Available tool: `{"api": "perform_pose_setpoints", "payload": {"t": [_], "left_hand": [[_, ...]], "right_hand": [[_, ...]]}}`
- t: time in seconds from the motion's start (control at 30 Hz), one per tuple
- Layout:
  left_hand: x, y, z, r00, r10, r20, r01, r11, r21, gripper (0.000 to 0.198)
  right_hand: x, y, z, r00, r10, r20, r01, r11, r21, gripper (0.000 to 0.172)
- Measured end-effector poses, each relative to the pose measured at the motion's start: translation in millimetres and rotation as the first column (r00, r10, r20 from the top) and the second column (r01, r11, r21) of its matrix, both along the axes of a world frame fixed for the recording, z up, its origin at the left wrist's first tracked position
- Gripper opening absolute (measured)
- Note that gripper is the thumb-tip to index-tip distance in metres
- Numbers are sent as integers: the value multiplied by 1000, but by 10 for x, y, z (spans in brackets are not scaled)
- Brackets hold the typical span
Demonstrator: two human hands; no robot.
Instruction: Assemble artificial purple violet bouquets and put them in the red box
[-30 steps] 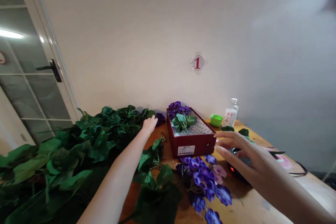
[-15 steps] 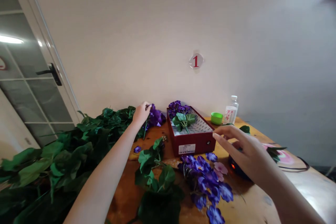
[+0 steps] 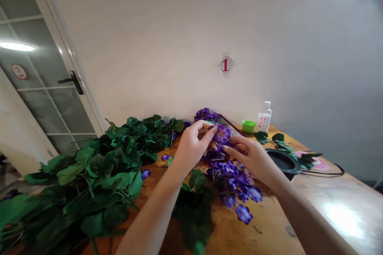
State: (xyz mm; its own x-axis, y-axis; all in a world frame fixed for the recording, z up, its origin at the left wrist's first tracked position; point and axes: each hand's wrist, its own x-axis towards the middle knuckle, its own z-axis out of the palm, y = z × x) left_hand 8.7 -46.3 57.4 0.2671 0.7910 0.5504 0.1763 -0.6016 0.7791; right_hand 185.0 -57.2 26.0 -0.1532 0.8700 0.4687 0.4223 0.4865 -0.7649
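Purple artificial flowers [image 3: 222, 133] are held up in front of me between both hands. My left hand [image 3: 193, 143] pinches them from the left, thumb against the fingers. From the right, my right hand [image 3: 253, 157] is closed with its fingertips on the lower petals; its curled fingers are partly hidden. Behind the hands stands a dark red box [image 3: 233, 124], mostly covered, with more purple blossoms [image 3: 206, 114] at its far left corner. Below the hands, a heap of loose purple flowers [image 3: 236, 181] lies on the table. Green leaf sprays [image 3: 194, 203] lie left of it.
A large pile of green artificial leaves [image 3: 116, 159] covers the table's left side. At right are a black round pot [image 3: 283, 161] with a cord, some leaf sprays [image 3: 279, 141], a green cup [image 3: 248, 127] and a bottle [image 3: 264, 117]. The wall [image 3: 149, 48] rises behind.
My left hand has moved right from the back of the leaf pile, bringing purple flowers along. My right hand has shifted left from above the pot and met them. The view has turned slightly left.
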Motion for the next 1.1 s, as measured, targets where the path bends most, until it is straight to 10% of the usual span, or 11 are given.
{"api": "perform_pose_setpoints", "payload": {"t": [0.2,0.4,0.5,0.6,0.77,0.9,1.1], "left_hand": [[-238,-176,-43,967,215,-134,-171,944,281,24],[-250,-151,-182,774,137,-618,67,953,295,36],[-206,-147,-200,716,233,-658,-20,949,314,24],[-204,-176,-165,813,256,-523,-130,955,265,13],[-188,-341,-104,971,-64,-228,70,997,16,40],[-110,-404,-167,858,-418,-298,354,902,-248,34],[-75,-342,-221,755,-625,-197,535,762,-365,38]], "right_hand": [[81,-58,39,965,69,-252,-93,992,-87,31],[16,-90,26,914,81,-397,-168,968,-188,32],[-1,-94,20,899,84,-431,-178,967,-184,28],[27,-112,43,881,155,-446,-255,952,-172,30],[-4,-198,73,911,389,-137,-412,876,-252,45],[-127,-226,-4,871,395,-292,-466,854,-234,41],[-95,-230,-4,781,403,-476,-543,815,-201,26]]}}
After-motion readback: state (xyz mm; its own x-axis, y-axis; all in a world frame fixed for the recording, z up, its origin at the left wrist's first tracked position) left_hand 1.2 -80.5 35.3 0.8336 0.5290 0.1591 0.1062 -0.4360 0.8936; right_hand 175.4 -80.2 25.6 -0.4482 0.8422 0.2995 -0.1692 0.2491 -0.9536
